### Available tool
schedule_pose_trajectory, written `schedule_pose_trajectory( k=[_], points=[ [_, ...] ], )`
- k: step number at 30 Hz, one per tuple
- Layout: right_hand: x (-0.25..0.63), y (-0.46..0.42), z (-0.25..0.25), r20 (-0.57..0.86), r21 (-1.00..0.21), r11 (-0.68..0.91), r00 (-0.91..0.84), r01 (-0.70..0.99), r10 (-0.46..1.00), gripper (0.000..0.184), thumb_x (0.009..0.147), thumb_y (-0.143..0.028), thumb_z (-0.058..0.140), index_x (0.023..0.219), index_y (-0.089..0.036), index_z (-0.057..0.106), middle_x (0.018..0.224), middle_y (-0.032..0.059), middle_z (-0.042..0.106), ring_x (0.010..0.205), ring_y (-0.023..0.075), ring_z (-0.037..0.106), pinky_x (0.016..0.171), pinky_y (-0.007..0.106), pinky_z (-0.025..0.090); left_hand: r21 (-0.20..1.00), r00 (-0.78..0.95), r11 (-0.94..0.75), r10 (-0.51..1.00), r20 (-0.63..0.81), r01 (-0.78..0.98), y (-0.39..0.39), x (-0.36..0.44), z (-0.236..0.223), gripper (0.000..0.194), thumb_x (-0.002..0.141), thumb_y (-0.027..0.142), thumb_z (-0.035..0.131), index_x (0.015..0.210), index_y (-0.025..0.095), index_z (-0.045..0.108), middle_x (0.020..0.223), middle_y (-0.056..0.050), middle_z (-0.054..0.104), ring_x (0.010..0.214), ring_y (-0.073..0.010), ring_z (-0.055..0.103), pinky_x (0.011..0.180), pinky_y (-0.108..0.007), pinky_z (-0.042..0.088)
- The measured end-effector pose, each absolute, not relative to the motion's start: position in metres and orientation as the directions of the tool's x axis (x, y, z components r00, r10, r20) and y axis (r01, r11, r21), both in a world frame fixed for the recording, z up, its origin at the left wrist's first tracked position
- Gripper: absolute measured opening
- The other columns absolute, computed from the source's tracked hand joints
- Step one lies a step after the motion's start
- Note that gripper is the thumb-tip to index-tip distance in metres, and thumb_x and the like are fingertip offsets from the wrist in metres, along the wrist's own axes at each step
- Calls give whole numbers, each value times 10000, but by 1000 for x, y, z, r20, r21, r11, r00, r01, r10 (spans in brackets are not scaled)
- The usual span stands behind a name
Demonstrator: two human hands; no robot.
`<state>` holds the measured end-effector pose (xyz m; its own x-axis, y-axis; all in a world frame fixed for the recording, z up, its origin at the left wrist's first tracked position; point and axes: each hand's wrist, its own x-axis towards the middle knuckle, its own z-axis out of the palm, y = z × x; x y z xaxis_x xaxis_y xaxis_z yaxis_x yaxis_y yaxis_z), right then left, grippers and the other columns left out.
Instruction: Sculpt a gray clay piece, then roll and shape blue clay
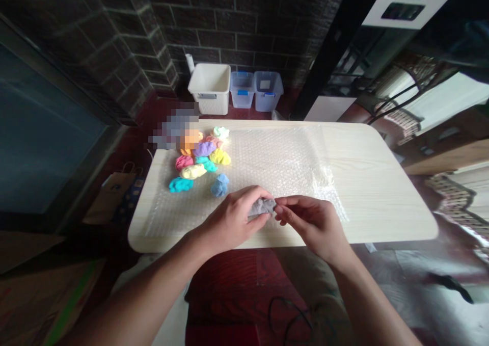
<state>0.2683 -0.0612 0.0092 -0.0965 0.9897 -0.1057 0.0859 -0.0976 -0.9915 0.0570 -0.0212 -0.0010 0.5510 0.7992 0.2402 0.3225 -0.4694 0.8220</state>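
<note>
A lump of grey modelling clay [263, 207] is held over the near side of the table. My left hand [239, 216] wraps around it, thumb below and fingers above. At the lump's right end, my right hand [311, 221] pinches the clay between thumb and fingertips. A blue clay piece [220, 185] lies just beyond my left hand, made of a smaller lump against a larger one. Farther left sits a cluster of coloured clay lumps, among them teal [181, 184], pale yellow [193, 171], purple [205, 149] and bright yellow [220, 156].
Bubble wrap [275, 157] covers much of the pale wooden table [397, 198]. Behind the table stand a white bin [210, 88] and two clear plastic boxes [242, 88]. A paper bag [114, 193] is on the floor at left. A pixelated patch hides the table's far left corner.
</note>
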Motion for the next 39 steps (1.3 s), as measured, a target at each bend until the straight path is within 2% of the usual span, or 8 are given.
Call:
schedule_pose_trajectory(
  k=[8,16,21,25,29,33,35,39],
  points=[
    [265,-64,9,-96,-993,-95,-25,67,995,232,846,-363,873,990,-181,864,793,81,833,622,174,736,599,288,626,819,531,-482,803,270,312,-19,58,1,211,934,120,675,1132,191,665,1052,-37,719,1007,-170,688,884,-279,514],
    [266,-67,12,20,-967,32,-50,254,999,173,881,-329,827,974,-184,830,818,85,832,702,216,785,639,312,638,844,547,-451,802,241,289,-21,56,1,185,974,163,633,1152,185,681,1092,-68,735,1034,-191,696,912,-309,536],
    [262,-65,16,-46,-983,-30,-85,181,995,181,860,-339,826,891,-171,767,786,86,812,705,215,780,619,288,613,851,573,-462,779,255,249,-22,55,3,216,971,136,617,1171,174,689,1105,-84,749,1053,-203,707,929,-326,552],
    [255,-65,18,-80,-976,-71,-37,205,996,173,837,-305,805,799,-166,709,688,69,764,612,181,718,534,255,531,869,599,-438,767,229,230,-24,56,6,232,954,118,624,1166,170,703,1110,-89,757,1041,-208,710,915,-322,548],
    [251,-65,17,-92,-990,-90,-11,106,996,206,814,-312,822,764,-174,677,623,43,728,549,154,671,516,250,513,931,600,-306,790,130,201,-24,59,11,170,975,185,629,1113,173,728,1070,-74,765,1005,-203,705,896,-308,531],
    [253,-66,15,-95,-995,-96,-57,-12,994,252,856,-363,832,803,-180,667,651,49,751,561,155,693,557,261,563,986,642,-73,766,-39,147,-23,61,12,239,1038,334,573,989,155,724,849,-30,719,768,-147,641,696,-253,482],
    [256,-68,16,-67,-998,-65,-67,23,996,226,883,-360,822,869,-181,684,689,51,763,589,162,711,561,260,573,992,655,5,751,-87,126,-22,60,11,336,1051,416,548,936,146,710,782,-18,672,687,-126,587,626,-241,437],
    [261,-71,18,43,-985,59,-99,163,994,184,916,-302,797,1049,-186,747,857,80,815,727,202,780,642,297,632,986,636,50,758,-140,158,-20,55,10,420,1034,510,552,930,138,718,779,-27,660,676,-130,570,601,-245,410]
  ],
)
